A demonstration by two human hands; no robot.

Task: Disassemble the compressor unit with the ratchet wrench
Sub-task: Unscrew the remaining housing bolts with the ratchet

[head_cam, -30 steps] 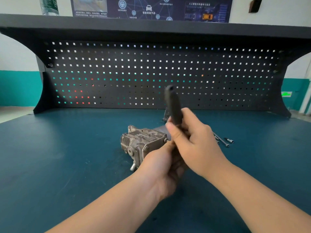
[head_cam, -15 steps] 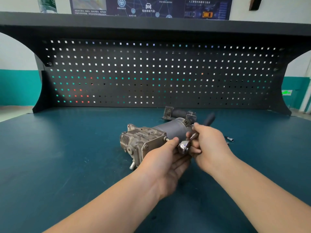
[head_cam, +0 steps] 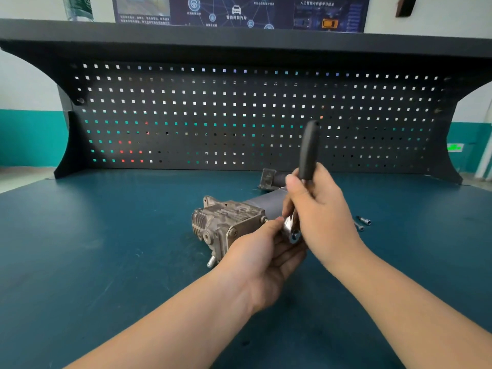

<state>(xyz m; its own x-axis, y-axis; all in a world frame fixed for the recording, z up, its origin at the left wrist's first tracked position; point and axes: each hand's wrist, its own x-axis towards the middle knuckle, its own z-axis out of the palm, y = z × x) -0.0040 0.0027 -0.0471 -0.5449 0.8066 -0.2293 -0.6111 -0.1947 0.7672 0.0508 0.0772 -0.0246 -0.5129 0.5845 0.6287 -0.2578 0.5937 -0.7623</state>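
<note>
The compressor unit (head_cam: 229, 222) is lying on the blue tabletop (head_cam: 106, 249) in the middle of the frame. The right hand (head_cam: 322, 217) is gripping the ratchet wrench (head_cam: 306, 161), its black handle pointing up. The left hand (head_cam: 263, 257) is pinching the wrench's shiny head beside the unit. Two small bolts (head_cam: 363, 222) are lying at the right.

A single wide-angle view comes from a camera worn on the person's head, looking forward and slightly down across a blue workbench (head_cam: 106, 262). Both forearms reach in from the bottom edge, so the hands sit close, near the centre. The bench's black pegboard back (head_cam: 239, 115) faces the camera further off, its edges bowed by the lens. A wall poster (head_cam: 239, 12) is cropped at the top.
</note>
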